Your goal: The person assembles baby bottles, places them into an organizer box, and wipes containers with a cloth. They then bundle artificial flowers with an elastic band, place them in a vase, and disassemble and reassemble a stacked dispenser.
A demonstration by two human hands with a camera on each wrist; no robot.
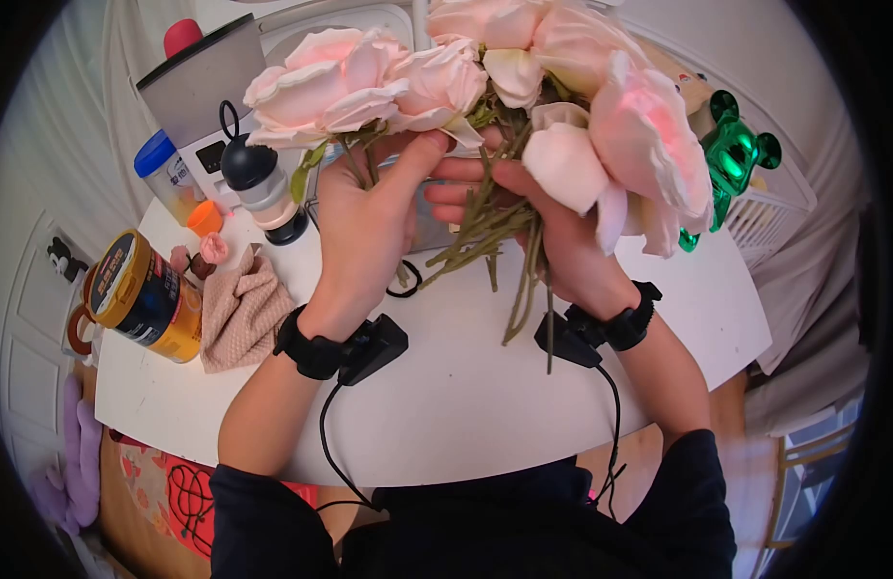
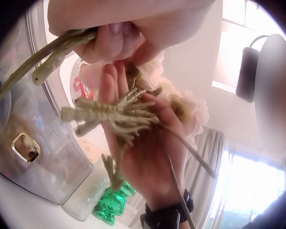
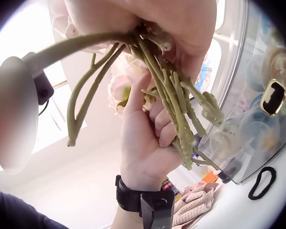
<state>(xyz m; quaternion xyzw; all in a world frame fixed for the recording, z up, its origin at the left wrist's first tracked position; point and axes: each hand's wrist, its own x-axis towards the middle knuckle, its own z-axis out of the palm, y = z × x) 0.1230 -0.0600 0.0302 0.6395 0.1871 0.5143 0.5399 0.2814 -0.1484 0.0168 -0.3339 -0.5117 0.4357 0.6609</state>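
Note:
My left hand [image 1: 369, 227] grips the stems of two pale pink roses [image 1: 330, 87] at the upper left; their stem ends [image 2: 43, 69] stick out past the curled fingers in the left wrist view. My right hand [image 1: 577, 251] holds a fuller bunch of pink roses [image 1: 649, 145], its green stems [image 1: 485, 227] crossing the palm and pinned by the thumb. Those stems fan out loosely downward, several long ones hanging near the wrist. Both hands are close together above the table, with the left thumb near the blooms between them. Petals cover part of the right fingers.
On the white table [image 1: 446, 386] at left are a yellow-and-black tub [image 1: 142, 294], a beige cloth [image 1: 244, 314], a dark-capped bottle [image 1: 258, 183], a blue-lidded jar [image 1: 166, 174] and a laptop [image 1: 200, 82]. A shiny green bear figure [image 1: 736, 154] stands right. A clear box [image 3: 257, 109] stands behind the hands.

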